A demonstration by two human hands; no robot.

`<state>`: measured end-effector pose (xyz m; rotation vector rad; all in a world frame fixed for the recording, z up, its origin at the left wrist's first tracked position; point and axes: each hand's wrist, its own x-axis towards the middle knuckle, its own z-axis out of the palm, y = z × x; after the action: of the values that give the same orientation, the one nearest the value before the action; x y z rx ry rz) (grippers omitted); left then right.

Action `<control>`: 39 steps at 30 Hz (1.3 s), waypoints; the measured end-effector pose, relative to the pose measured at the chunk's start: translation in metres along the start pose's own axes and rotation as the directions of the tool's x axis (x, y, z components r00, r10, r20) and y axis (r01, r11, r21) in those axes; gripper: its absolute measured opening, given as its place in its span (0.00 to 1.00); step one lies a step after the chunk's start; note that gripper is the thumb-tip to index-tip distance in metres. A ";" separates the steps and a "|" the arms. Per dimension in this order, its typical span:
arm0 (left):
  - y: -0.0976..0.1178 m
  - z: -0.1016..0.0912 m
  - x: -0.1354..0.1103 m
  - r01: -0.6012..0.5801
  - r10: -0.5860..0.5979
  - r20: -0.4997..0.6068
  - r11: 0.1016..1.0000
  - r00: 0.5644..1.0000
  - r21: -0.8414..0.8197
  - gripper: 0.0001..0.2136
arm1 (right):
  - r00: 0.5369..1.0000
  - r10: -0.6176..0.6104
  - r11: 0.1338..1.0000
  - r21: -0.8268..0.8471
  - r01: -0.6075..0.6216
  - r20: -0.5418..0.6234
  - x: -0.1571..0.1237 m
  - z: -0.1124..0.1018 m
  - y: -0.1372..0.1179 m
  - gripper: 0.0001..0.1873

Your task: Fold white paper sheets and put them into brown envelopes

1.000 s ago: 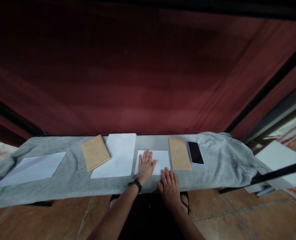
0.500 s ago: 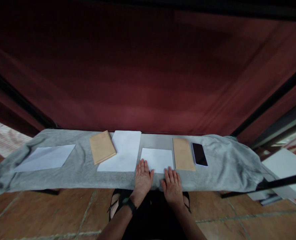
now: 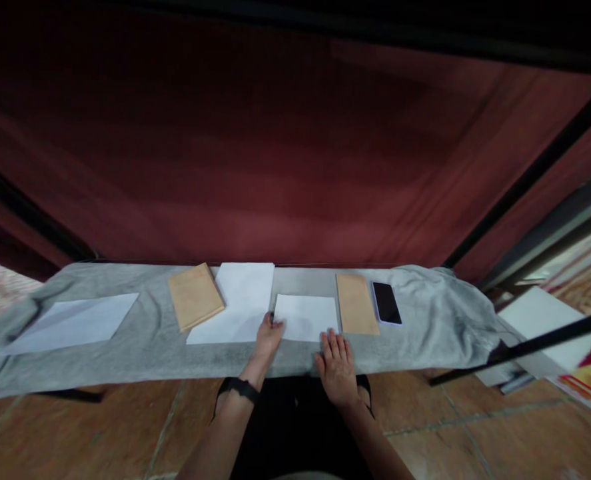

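Note:
A small white sheet of paper [image 3: 306,316] lies flat on the grey cloth in front of me. My left hand [image 3: 268,335] is turned on its side at the sheet's lower left corner, fingers curled in and thumb pointing to the right. A small dark spot shows between thumb and fingers; whether it is an object or shadow, I cannot tell. My right hand [image 3: 336,360] rests palm down at the lower right corner, fingers stretched out over the sheet's edge and the cloth. Right of the sheet lies a brown envelope [image 3: 358,305].
Larger white sheets [image 3: 242,293] lie to the left, partly under a stack of brown envelopes [image 3: 195,297]. Another white sheet [image 3: 72,321] is at the far left. A phone [image 3: 387,303] lies at the right on the grey cloth [image 3: 440,320]. A dark red panel [image 3: 275,167] stands behind.
My left hand has turned from lying flat to being on its side with its fingers curled. My right hand stays near the sheet's right corner. The whole view has shifted slightly.

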<state>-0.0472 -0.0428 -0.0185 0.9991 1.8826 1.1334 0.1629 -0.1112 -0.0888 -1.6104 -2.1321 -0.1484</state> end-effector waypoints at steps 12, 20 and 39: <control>0.035 0.005 -0.027 0.056 -0.046 0.035 0.908 0.998 -0.416 0.09 | 0.994 0.103 0.987 0.118 -0.107 0.042 0.012 -0.007 -0.008 0.30; 0.083 0.000 -0.064 -0.495 0.492 0.059 0.858 0.869 0.135 0.14 | 0.964 0.237 0.666 0.702 -0.253 0.122 0.059 -0.027 -0.042 0.34; -0.032 -0.014 -0.070 -0.825 0.610 0.559 0.356 0.561 0.439 0.21 | 0.693 0.303 -0.327 0.754 -0.569 0.655 0.022 -0.034 0.002 0.24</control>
<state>-0.0356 -0.1197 -0.0303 2.4982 1.5674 0.5908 0.1702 -0.1034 -0.0503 -1.1338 -0.6791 1.6175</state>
